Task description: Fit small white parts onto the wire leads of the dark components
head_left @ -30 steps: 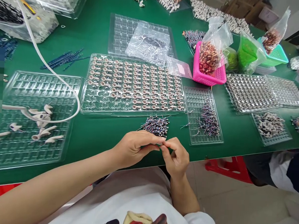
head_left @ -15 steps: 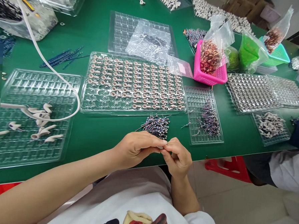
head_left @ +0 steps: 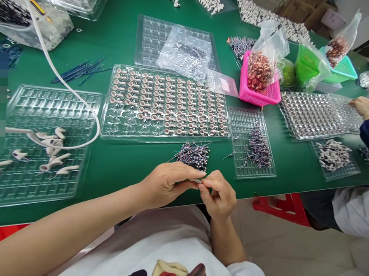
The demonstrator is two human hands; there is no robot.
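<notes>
My left hand and my right hand meet at the table's front edge. Both are closed, fingertips pinched together on a small white piece, perhaps an earbud shell; the fingers cover most of it. Just beyond them lies a pile of small wired parts with dark and pinkish leads. Farther back, a clear blister tray holds rows of white earbud shells, with bare pockets at its front left. Right of the pile, a smaller clear tray carries more of the wired parts.
At left, a white cable arches over a clear tray with several white earbud shells. A pink basket with a bag of copper-coloured parts stands back right. A co-worker's hand touches stacked clear trays at far right.
My hands stay nearly in place, and more of the white piece shows between the fingertips. The co-worker's hand has come farther in over the trays at right.
</notes>
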